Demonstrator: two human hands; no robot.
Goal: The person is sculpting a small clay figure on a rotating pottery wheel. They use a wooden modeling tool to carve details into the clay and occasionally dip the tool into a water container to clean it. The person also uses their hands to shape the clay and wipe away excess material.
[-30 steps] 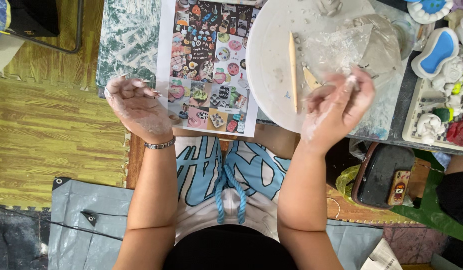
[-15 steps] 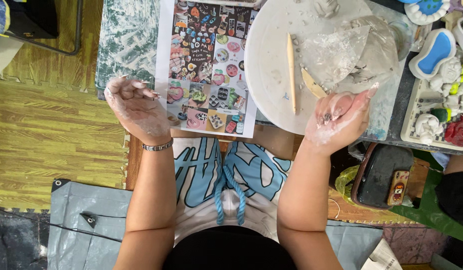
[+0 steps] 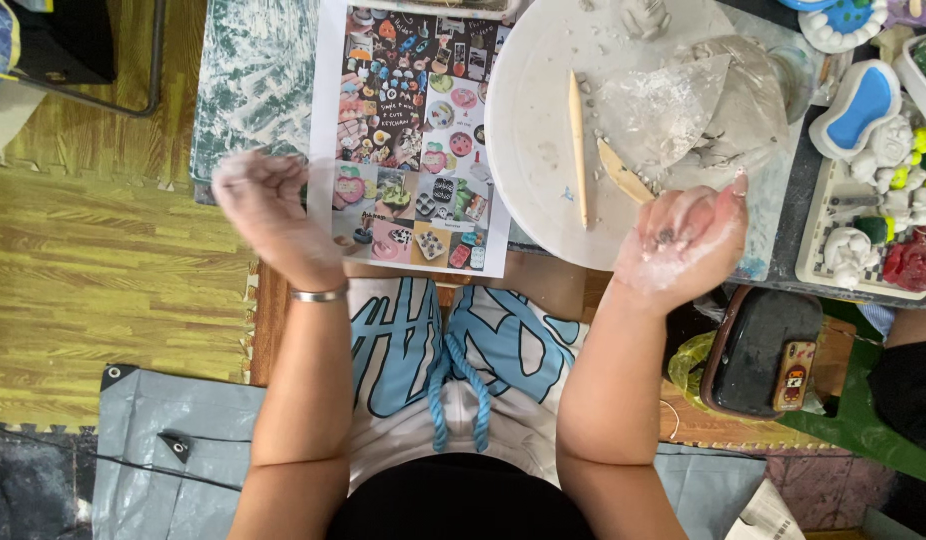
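My left hand (image 3: 273, 212) is raised over the table's near edge beside a printed sheet of colourful pictures (image 3: 413, 140). It is blurred, dusted with white clay, its fingers curled in with nothing seen in them. My right hand (image 3: 683, 238) is palm up and loosely cupped at the near rim of a round white board (image 3: 528, 130), also coated in clay, with a few dark specks on the palm. Two wooden modelling tools (image 3: 578, 150) (image 3: 623, 175) lie on the board. Behind them, crumpled clear plastic (image 3: 673, 110) covers a lump of grey clay (image 3: 748, 110).
A small clay figure (image 3: 648, 15) stands at the board's far edge. Right of it are a blue dish (image 3: 858, 105) and a white tray of painted figures (image 3: 873, 215). A black bag with a phone (image 3: 768, 350) sits by my right knee. A green smeared mat (image 3: 253, 80) lies left.
My right hand has dropped from over the board's edge and turned palm up. My left hand has lifted, curled its fingers and moved slightly right.
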